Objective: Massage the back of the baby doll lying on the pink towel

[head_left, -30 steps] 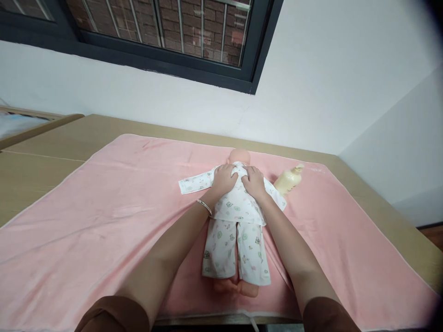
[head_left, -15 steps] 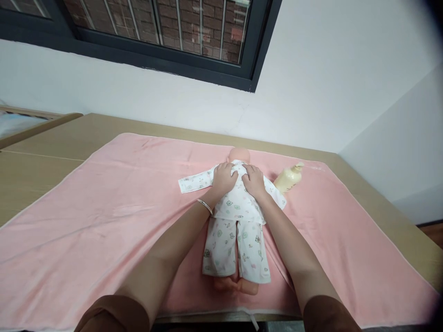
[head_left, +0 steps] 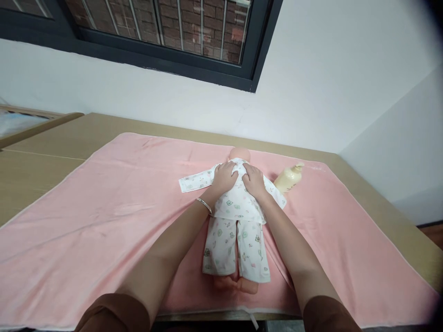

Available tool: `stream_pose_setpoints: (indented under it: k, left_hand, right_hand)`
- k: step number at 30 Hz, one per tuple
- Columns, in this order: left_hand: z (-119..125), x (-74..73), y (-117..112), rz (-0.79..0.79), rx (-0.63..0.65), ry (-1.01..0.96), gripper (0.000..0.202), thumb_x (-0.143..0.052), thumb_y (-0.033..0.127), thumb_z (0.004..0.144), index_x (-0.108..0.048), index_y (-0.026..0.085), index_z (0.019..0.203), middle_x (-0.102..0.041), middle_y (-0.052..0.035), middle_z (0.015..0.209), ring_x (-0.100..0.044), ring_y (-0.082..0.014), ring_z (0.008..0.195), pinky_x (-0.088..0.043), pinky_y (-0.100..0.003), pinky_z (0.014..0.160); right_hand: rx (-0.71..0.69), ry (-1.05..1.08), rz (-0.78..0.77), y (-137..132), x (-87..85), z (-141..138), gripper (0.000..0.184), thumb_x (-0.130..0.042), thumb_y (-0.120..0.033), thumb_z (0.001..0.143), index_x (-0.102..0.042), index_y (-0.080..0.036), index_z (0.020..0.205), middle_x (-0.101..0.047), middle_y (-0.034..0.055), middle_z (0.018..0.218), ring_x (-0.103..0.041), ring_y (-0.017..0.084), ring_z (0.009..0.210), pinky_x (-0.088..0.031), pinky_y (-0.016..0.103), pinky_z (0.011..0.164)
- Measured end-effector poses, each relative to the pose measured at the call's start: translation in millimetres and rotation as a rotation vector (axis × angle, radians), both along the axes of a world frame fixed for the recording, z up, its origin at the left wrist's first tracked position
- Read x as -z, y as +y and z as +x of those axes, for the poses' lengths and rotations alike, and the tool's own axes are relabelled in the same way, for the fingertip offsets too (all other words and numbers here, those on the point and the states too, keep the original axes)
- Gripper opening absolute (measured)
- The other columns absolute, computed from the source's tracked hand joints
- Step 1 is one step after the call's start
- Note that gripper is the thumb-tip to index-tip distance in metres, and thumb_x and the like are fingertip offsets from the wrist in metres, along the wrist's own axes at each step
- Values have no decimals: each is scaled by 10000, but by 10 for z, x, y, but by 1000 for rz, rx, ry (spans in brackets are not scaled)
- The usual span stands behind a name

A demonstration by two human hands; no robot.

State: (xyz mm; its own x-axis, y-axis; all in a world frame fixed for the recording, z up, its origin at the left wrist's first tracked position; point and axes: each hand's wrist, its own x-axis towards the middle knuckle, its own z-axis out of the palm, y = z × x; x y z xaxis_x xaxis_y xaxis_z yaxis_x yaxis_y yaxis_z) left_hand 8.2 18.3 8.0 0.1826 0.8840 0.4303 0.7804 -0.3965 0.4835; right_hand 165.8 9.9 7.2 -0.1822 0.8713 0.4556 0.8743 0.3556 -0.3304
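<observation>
A baby doll (head_left: 238,207) in a white printed top and trousers lies on a pink blanket (head_left: 131,207), its bald head toward the wall and its feet toward me. My left hand (head_left: 224,177) rests flat on the left side of the doll's upper body, fingers pointing to the head. On the other side my right hand (head_left: 254,180) lies the same way, its thumb near the middle. Both hands are open, touching the cloth and gripping nothing. The doll's face is not visible. A silver bangle (head_left: 204,205) circles my left wrist.
A pale yellow pump bottle (head_left: 289,179) lies tilted on the blanket, beside the doll's right-hand sleeve. Under the blanket is a wooden table (head_left: 104,122) against a white wall (head_left: 304,83). A dark-framed window (head_left: 207,69) is above. At far left stands a wooden-edged tray or box (head_left: 41,127).
</observation>
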Motion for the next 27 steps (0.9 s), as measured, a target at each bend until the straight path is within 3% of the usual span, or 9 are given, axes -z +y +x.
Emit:
stream_pose_setpoints:
  k: [6,11,14,18,21,24,27]
  left_hand:
    - [14,-6,-17,34,-24,-24,287,-466,230,901,-619,214,1145,-691,-59,1165,-582,-237,1155,-388,-399,1061]
    - [46,3,-86,104,-104,-66,212,-493,262,909,-635,198,1053,-684,-83,1099,-584,-244,1110,-424,-373,1005]
    - [45,-4,-90,80,-114,-52,250,-485,275,918,-632,185,1099,-681,-97,1133,-578,-257,1136,-417,-390,1020]
    - [18,-3,-24,11,-38,-20,351,-461,274,927,-590,203,1246,-651,-70,1286,-545,-246,1236,-357,-407,1106]
    - [1,7,8,14,17,-17,386,-427,247,937,-567,213,1295,-607,-55,1372,-516,-226,1290,-324,-404,1137]
    - [9,11,-10,66,29,-48,341,-432,218,932,-614,207,1219,-672,-55,1265,-571,-217,1210,-365,-388,1098]
    - [34,12,-48,107,-44,-72,247,-487,234,914,-662,193,1082,-712,-73,1123,-605,-235,1122,-421,-385,1027]
  right_hand:
    - [-37,29,60,-47,-32,-20,464,-406,-150,822,-633,-190,1225,-666,81,1265,-577,272,1167,-412,442,1040]
    - [107,116,156,-149,-15,-77,317,-455,-197,817,-694,-176,1024,-717,108,1038,-606,282,1036,-459,418,976]
    - [141,126,139,-145,-6,-80,347,-448,-223,836,-680,-169,1088,-708,119,1085,-597,295,1066,-469,423,968]
    - [45,83,51,-49,-1,-26,469,-417,-204,847,-609,-147,1270,-650,121,1284,-573,293,1182,-420,457,1053]
    - [-28,52,50,-13,7,-1,492,-400,-177,845,-602,-134,1292,-623,120,1338,-560,273,1235,-394,447,1090]
    - [-15,83,105,-67,14,-31,439,-412,-176,847,-666,-156,1204,-669,98,1274,-594,242,1198,-420,397,1081]
    - [103,148,131,-148,9,-83,369,-450,-217,860,-710,-174,1119,-713,89,1181,-635,248,1124,-465,382,1034]
